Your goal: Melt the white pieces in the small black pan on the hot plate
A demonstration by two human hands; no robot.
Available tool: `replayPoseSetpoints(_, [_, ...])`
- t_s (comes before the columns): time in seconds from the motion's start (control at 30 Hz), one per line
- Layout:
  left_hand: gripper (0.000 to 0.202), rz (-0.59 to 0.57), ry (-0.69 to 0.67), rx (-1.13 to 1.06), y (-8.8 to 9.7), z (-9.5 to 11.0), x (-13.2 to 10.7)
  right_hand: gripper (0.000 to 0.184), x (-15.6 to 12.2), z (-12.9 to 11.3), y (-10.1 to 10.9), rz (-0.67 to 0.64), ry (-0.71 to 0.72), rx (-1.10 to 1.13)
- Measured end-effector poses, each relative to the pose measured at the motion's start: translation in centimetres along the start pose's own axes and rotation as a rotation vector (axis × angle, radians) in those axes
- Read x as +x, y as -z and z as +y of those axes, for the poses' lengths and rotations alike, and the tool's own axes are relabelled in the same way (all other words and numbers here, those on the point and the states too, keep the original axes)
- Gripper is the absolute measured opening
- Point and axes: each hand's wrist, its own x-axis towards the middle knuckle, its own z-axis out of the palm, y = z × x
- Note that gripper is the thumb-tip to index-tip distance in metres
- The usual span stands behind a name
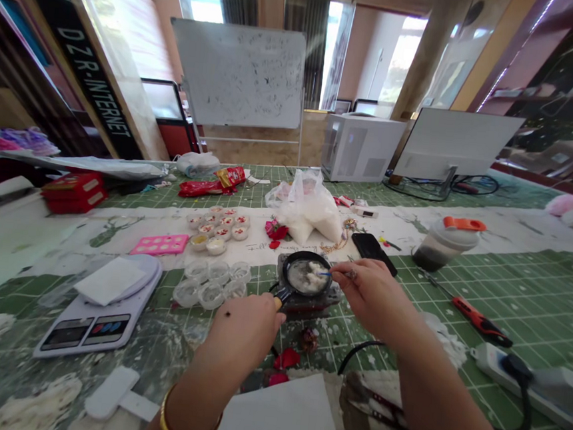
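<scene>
My left hand (244,328) is closed around the handle of a small black frying pan (287,289). The pan sits on a small dark hot plate (316,306). In it lies a white, partly clumped substance (306,277) in a cloudy liquid. My right hand (367,290) pinches a thin blue stick (324,273), whose tip touches the white clump. Left of the pan stand several clear plastic cups (211,294). Behind them are several small filled cups (217,245) with red bits on top. A plastic bag of white material (311,210) rests behind the pan.
A kitchen scale (101,322) and a pink mold (159,245) lie to the left. On the right are a phone (373,251), a shaker bottle (447,244), a red-black screwdriver (480,321) and a power strip (535,384). Scissors (383,404) and white paper (279,418) are at the near edge.
</scene>
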Motion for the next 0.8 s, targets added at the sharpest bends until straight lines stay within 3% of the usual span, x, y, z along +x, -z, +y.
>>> replayPoseSetpoints(0.13, [0.027,0.015,-0.001,0.006,-0.1,0.0,0.0,0.026,-0.1,0.2,0.3,0.098,-0.037,0.008])
replayPoseSetpoints(0.3, [0.028,0.013,0.01,0.005,-0.3,-0.1,0.0,0.024,-0.3,-0.5,0.4,-0.024,0.035,0.018])
replayPoseSetpoints(0.43, [0.028,0.002,0.018,0.001,-0.2,-0.1,0.0,0.024,-0.1,-0.9,-0.2,-0.026,0.103,0.067])
replayPoseSetpoints(0.6, [0.026,-0.003,-0.003,-0.009,0.1,0.0,-0.2,0.024,0.0,-0.6,-0.2,-0.033,0.043,0.002])
replayPoseSetpoints(0.8, [0.026,-0.009,-0.003,-0.01,0.1,0.1,-0.2,0.025,0.0,-0.9,-0.5,-0.022,0.073,0.075])
